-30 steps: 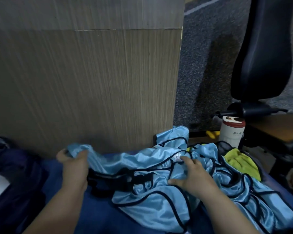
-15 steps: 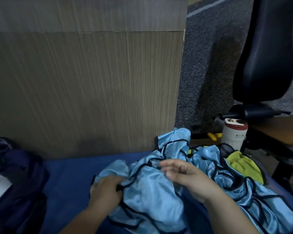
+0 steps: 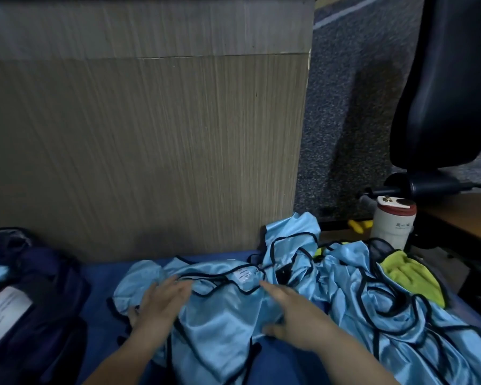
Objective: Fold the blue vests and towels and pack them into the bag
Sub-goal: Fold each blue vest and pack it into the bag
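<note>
Both your hands flat on one blue vest (image 3: pixel 222 307).
Left hand (image 3: pixel 161 307) and right hand (image 3: pixel 295 320) — fingers straight, pressing it at lower centre.

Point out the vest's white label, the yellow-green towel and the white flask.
white label (image 3: pixel 243 275): head view, middle of the tag.
yellow-green towel (image 3: pixel 411 276): head view, its upper fold.
white flask (image 3: pixel 392 229): head view, its white body.

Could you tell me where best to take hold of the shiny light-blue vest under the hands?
Probably pinch the shiny light-blue vest at its black-piped neckline beside the white label, coming from above: it lies spread out, and that trimmed edge offers firm purchase.
</note>
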{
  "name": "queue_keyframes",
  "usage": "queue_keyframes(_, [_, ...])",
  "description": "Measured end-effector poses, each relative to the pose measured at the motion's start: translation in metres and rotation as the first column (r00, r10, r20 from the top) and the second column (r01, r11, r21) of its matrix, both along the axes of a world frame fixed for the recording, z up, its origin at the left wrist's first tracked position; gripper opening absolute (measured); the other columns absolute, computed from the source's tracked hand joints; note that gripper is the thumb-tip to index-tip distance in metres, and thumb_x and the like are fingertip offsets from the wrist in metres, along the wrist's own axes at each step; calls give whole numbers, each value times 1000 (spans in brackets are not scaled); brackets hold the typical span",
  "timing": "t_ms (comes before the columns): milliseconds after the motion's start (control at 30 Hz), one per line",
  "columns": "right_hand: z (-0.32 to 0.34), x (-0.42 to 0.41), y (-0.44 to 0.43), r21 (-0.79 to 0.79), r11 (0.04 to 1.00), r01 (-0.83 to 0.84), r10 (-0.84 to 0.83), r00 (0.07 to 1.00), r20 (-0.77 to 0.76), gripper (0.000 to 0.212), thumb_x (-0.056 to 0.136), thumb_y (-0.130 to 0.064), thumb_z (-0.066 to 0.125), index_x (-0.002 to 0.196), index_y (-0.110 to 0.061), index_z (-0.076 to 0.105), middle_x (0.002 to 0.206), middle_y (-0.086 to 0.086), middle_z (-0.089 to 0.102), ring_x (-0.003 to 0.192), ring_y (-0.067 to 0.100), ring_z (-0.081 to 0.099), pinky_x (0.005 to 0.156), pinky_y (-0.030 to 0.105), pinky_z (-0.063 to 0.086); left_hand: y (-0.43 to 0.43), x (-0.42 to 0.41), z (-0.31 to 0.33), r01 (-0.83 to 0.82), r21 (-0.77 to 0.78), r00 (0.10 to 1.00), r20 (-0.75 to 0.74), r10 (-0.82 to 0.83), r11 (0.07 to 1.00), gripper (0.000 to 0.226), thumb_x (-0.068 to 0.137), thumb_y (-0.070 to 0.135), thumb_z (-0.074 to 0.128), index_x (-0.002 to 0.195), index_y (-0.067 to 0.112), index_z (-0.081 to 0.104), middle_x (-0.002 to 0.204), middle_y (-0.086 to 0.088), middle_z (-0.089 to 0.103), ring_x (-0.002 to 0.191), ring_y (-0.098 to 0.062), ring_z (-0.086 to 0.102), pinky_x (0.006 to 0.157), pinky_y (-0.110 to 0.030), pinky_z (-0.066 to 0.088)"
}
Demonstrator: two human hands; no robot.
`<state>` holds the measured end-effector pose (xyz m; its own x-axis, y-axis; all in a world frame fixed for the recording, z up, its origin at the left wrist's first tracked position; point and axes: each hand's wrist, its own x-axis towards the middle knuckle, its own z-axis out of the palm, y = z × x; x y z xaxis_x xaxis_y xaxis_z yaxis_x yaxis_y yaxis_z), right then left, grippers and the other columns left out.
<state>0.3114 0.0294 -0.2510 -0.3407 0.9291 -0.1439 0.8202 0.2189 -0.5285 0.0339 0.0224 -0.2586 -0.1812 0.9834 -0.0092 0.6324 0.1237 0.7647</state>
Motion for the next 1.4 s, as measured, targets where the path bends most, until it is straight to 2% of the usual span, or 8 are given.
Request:
queue_keyframes(133, [7,3,2,-22,995,102,-98,988,123,69,91,-42,63,150,-39,26,142,2,49,125,22,51,100,33,44,-4,-10,-28,28,-98,889,-453,-70,995,26,83,73,49,107,62,45,133,39,16,148,-12,-1,113,-55,-8])
queue_keyframes(333, [33,38,3,-70,924,375,-380,889,-256,11,82,-30,71,91,-32,67,76,-4,73,61,11,65,64,33,57,4,-27,-53,-122,296,949,-245,198,947,30,91,49,55,106,27,70,115,11,62,119,-21,55,106,-58,32])
queue_keyframes(633, [64,117,-13,200,132,971,-664,236,-710,32,76,-33,51,106,-28,63,103,4,67,89,33,62,80,49,54,-2,-19,-50,-191,302,920,-277,277,934,24,91,36,64,113,27,67,121,5,63,124,-22,51,113,-55,19])
queue_keyframes(867, [73,75,-21,560,312,767,-587,619,-522,34,78,-12,64,106,-28,73,119,5,61,116,31,46,98,46,37,-13,-21,-52,241,288,956,-234,-176,927,50,77,90,22,122,75,36,136,41,40,141,2,25,118,-43,21])
queue_keyframes(967, [67,25,-28,540,714,445,-156,854,-497,36,82,-4,70,91,-39,69,93,-16,67,91,5,61,79,22,48,-19,-16,-48,303,376,953,-127,-275,876,52,87,79,30,137,64,29,148,36,30,143,3,22,118,-29,21])
queue_keyframes(1067, [43,-24,-33,328,944,31,82,942,-324,24,85,-30,72,107,-39,69,101,-21,61,91,-5,58,80,8,43,-27,-12,-42,42,592,996,-93,17,805,42,95,57,40,133,41,49,141,18,49,133,-11,41,112,-32,28])
queue_keyframes(1233, [8,-45,-20,183,981,-60,70,996,-47,62,90,-49,60,147,-38,37,147,-15,39,128,4,45,104,19,35,-22,-20,-32,-353,243,930,-18,368,904,44,89,41,60,127,19,51,127,-3,56,115,-28,52,95,-45,45])
queue_keyframes(1400, [5,-35,-8,59,998,1,-7,995,100,45,89,-43,62,132,-45,48,101,-13,57,108,14,59,84,26,45,-23,-24,-27,-237,71,968,101,230,969,29,94,30,61,122,25,54,111,4,59,103,-16,56,81,-28,42])
